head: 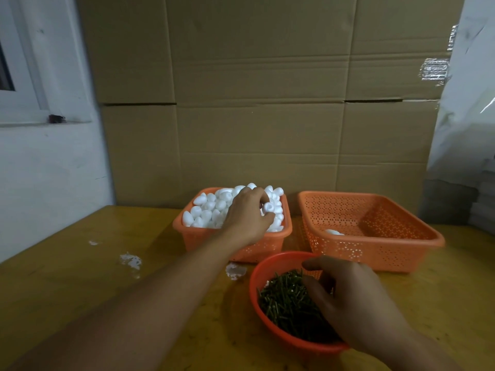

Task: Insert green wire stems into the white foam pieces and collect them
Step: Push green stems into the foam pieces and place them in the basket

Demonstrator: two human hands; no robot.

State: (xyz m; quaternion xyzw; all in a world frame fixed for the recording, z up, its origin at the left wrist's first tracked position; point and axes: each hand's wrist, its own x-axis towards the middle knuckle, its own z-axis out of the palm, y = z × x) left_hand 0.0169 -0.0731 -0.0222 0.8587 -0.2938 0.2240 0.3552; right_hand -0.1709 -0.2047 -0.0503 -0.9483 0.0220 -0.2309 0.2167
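Note:
An orange basket (187,238) at the table's middle is heaped with white foam pieces (211,207). My left hand (247,214) reaches into it and pinches one foam piece (268,207) between thumb and fingers. Nearer to me, a round orange bowl (257,274) holds a pile of short green wire stems (288,301). My right hand (351,298) is down in the bowl with its fingers curled among the stems; whether it holds one is hidden. A second, wider orange basket (388,253) on the right holds one white foam piece (334,232).
The yellow-brown table (80,277) has white foam scraps (130,261) left of the bowl. Stacked cardboard boxes (257,103) stand right behind the baskets. A white wall and window frame are on the left, and a plastic-wrapped stack (466,129) on the right.

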